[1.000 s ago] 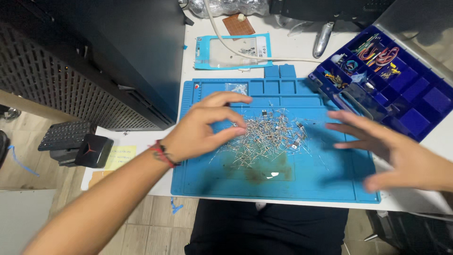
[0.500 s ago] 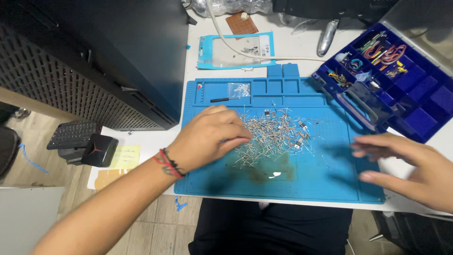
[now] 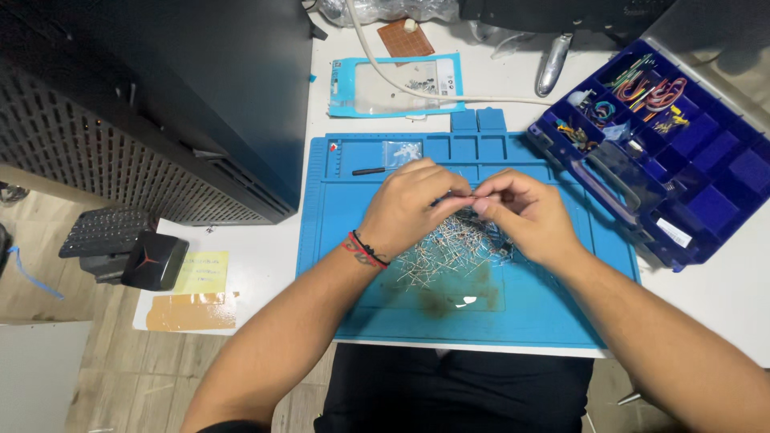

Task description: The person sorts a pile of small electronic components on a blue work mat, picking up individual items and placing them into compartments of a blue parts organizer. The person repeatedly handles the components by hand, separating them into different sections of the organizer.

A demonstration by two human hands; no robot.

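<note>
Both hands came together since last look. Left hand [image 3: 411,207] and right hand [image 3: 525,216] now pinch one thin-leaded component [image 3: 467,196] between fingertips, above component pile [image 3: 453,244] at mat [image 3: 337,240] centre. I see parts box [image 3: 682,160] at 2 o'clock on bench [image 3: 257,265].

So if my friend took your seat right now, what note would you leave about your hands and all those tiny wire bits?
Left hand and right hand meet above the pile of small wire-legged parts, fingertips pinched together on one piece between them.
The pile lies mid blue mat; the open blue compartment box sits to the right.
Done: one piece picked out.
Left: nearly the whole pile lies loose on the mat.
</note>
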